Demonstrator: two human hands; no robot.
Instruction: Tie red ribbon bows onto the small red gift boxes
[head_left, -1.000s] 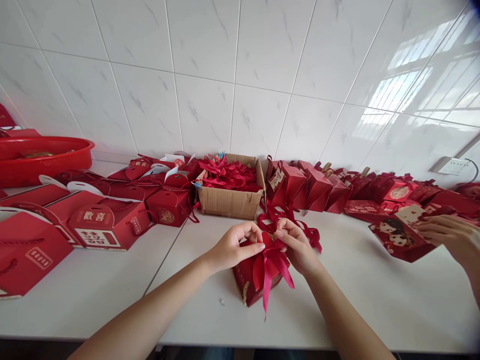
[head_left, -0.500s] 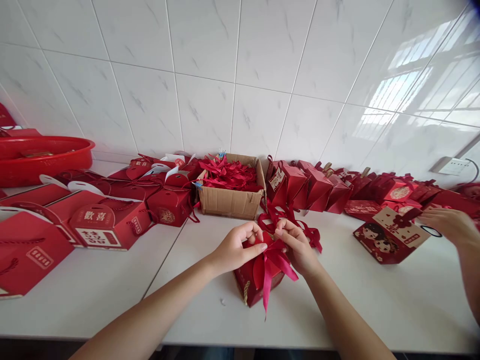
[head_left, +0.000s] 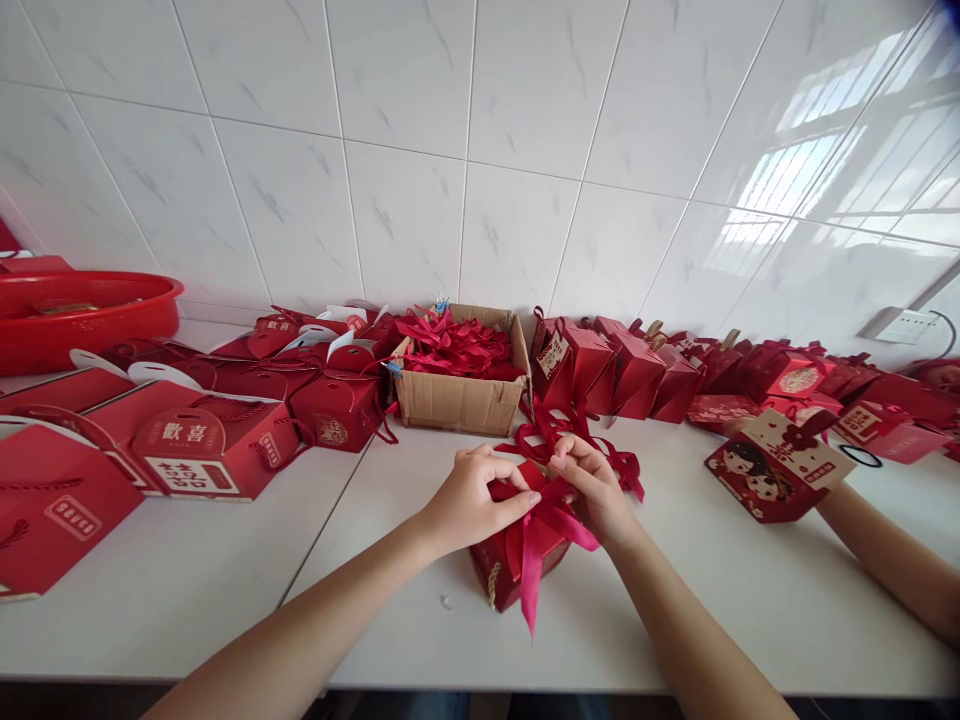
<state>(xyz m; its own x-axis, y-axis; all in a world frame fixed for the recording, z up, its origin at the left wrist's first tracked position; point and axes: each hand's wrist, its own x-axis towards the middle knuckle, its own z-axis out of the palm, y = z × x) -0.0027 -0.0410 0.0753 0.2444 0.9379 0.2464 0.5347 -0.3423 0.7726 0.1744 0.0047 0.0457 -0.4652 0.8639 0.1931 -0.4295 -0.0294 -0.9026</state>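
Note:
A small red gift box (head_left: 498, 560) with a twisted gold cord stands on the white table in front of me. A pink-red ribbon (head_left: 534, 565) is looped at its top, its tails hanging down the near side. My left hand (head_left: 480, 497) pinches the ribbon at the top left of the box, thumb against fingers. On the right side, my right hand (head_left: 592, 490) pinches the ribbon between thumb and fingertips. Loose red ribbons (head_left: 621, 462) lie just behind the box.
A cardboard box (head_left: 459, 402) of red ribbons stands at the wall. Red gift boxes (head_left: 225, 440) fill the left; more (head_left: 581, 370) line the back right. A red basin (head_left: 90, 320) is far left. Another person's arm (head_left: 892, 560) reaches behind a printed box (head_left: 776, 465) at right.
My left hand has shifted slightly, its fingers bending more over the ribbon. The other person's arm has moved left and lower, behind the printed box.

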